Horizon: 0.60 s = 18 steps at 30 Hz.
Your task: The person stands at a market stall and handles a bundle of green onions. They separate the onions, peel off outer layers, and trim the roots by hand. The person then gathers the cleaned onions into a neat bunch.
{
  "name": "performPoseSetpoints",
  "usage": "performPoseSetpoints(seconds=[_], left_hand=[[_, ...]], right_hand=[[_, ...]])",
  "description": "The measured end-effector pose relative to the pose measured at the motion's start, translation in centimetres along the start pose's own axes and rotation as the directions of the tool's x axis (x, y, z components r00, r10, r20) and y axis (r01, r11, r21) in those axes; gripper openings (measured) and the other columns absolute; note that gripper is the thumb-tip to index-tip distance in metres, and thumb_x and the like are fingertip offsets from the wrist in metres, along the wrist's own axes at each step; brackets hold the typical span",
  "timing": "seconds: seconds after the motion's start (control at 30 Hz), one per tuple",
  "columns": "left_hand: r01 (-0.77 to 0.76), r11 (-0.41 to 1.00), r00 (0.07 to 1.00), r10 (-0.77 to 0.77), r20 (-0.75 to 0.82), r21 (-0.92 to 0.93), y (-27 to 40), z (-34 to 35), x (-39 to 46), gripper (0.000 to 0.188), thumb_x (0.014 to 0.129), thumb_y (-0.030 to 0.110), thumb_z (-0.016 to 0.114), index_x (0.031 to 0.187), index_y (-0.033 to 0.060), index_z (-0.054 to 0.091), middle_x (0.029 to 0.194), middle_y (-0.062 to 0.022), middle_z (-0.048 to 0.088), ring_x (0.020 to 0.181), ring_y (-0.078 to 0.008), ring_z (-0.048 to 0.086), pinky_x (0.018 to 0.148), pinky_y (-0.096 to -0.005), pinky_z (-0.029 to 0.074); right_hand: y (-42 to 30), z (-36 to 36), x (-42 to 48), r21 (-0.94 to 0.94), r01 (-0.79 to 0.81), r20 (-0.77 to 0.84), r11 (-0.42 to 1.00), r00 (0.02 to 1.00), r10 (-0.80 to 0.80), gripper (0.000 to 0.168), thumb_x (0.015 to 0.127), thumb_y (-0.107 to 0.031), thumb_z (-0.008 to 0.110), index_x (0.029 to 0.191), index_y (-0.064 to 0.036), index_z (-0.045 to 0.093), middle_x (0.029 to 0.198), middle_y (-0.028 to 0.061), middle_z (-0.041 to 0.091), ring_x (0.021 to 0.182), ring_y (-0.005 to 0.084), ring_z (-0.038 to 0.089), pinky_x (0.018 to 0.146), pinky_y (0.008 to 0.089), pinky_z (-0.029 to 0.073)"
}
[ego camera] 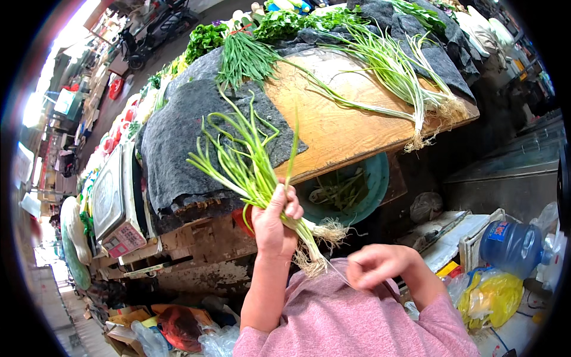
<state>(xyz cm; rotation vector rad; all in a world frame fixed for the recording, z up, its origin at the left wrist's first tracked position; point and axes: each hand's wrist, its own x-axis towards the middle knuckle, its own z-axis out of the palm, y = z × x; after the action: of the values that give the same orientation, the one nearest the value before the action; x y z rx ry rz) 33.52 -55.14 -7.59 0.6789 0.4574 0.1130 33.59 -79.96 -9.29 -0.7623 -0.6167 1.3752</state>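
My left hand (pixel 277 218) grips a bunch of scallions (pixel 254 178) around the lower stalks, held up in front of my chest. Their green tops point away from me, and the pale roots (pixel 312 263) hang toward me. Just right of those roots is my right hand (pixel 379 267), slightly blurred, its fingers curled in. A thin strip (pixel 340 273) runs from the root end to these fingers; whether it is a blade or a peeled piece cannot be told. More scallions (pixel 401 76) with roots on lie across the wooden board (pixel 330 120), some roots hanging over its edge.
Dark grey cloth (pixel 178 143) covers the board's left part, with a tied bundle of green chives (pixel 245 58) on it. A teal basin (pixel 379 178) with green scraps sits below the board. A scale (pixel 117 196) stands left; a blue water jug (pixel 511 245) lies right.
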Motion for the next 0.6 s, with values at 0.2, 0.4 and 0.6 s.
performPoseSetpoints(seconds=[0.2, 0.4, 0.6], left_hand=[[-0.097, 0.995, 0.995, 0.097, -0.015, -0.017, 1.6, -2.3, 1.1, 0.019, 0.103, 0.013, 0.054, 0.119, 0.0012, 0.055, 0.090, -0.0065, 0.059, 0.065, -0.0090, 0.050, 0.056, -0.0241, 0.042], [-0.001, 0.993, 0.997, -0.008, 0.074, 0.116, -0.3, -1.1, -0.3, 0.031, 0.103, 0.016, 0.054, 0.130, -0.0007, 0.054, 0.103, -0.0160, 0.068, 0.078, -0.0180, 0.064, 0.069, -0.0310, 0.053], [0.041, 0.975, 0.990, -0.070, 0.122, 0.220, -1.4, -1.8, -1.5, 0.037, 0.102, 0.013, 0.051, 0.136, -0.0026, 0.051, 0.105, -0.0156, 0.068, 0.080, -0.0156, 0.065, 0.073, -0.0292, 0.055]], right_hand=[[-4.8, -1.2, -6.6, 0.173, 0.702, 0.162, 0.691, 0.672, -0.723, 0.007, 0.092, 0.003, 0.060, 0.085, 0.006, 0.061, 0.085, 0.0176, 0.068, 0.070, 0.0286, 0.065, 0.059, 0.0397, 0.052], [-2.6, -5.8, -3.4, -0.559, 0.079, -0.771, 0.826, 0.317, -0.552, 0.008, 0.090, -0.001, 0.067, 0.098, 0.001, 0.064, 0.083, 0.0080, 0.066, 0.071, 0.0124, 0.062, 0.063, 0.0253, 0.051], [-2.4, -2.1, 4.7, -0.554, 0.010, -0.772, 0.833, 0.369, -0.518, 0.010, 0.094, -0.006, 0.068, 0.101, 0.000, 0.067, 0.085, -0.0018, 0.063, 0.072, 0.0036, 0.056, 0.064, 0.0202, 0.047]])
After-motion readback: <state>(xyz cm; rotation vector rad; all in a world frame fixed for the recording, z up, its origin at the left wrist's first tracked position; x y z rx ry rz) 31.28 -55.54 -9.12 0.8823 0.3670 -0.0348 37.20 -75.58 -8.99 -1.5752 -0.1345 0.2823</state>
